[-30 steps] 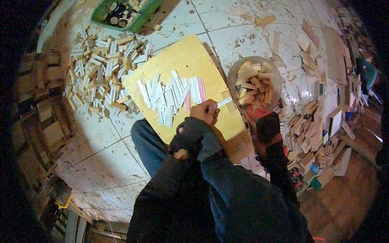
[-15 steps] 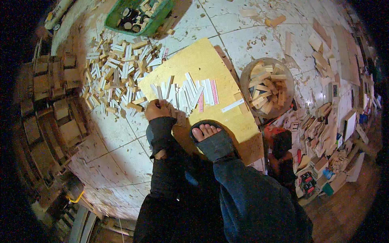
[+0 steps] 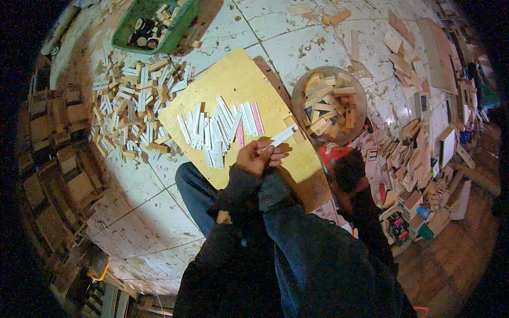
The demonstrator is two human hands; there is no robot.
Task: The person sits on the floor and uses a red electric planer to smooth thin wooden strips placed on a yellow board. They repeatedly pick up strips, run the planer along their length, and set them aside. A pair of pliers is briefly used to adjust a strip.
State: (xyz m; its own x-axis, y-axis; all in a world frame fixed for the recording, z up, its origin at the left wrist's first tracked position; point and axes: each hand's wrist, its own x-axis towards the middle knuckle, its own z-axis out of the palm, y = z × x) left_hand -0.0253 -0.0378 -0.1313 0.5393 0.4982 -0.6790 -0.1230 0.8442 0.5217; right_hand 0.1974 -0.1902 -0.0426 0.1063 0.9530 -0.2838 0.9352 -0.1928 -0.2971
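My two hands meet over the near edge of a yellow board (image 3: 238, 85). Between them they hold one white strip (image 3: 282, 136) that sticks out up and to the right. My left hand (image 3: 247, 159) wraps its lower end, and my right hand (image 3: 274, 157) pinches it just beside the left; dark sleeves cover both wrists. A row of white strips (image 3: 214, 130) lies across the board just beyond my hands, with a pink strip (image 3: 256, 117) at its right end.
A round bowl of wooden blocks (image 3: 328, 103) stands right of the board. A loose pile of small wood pieces (image 3: 132, 106) lies to the left, and a green tray (image 3: 159, 21) sits beyond it. Stacked wood scraps (image 3: 419, 143) crowd the right. A red object (image 3: 331, 153) lies by my knee.
Half a second ago my left hand reached onto the row of strips while my right rested near the board edge. Now both hands are together again, holding a white strip.
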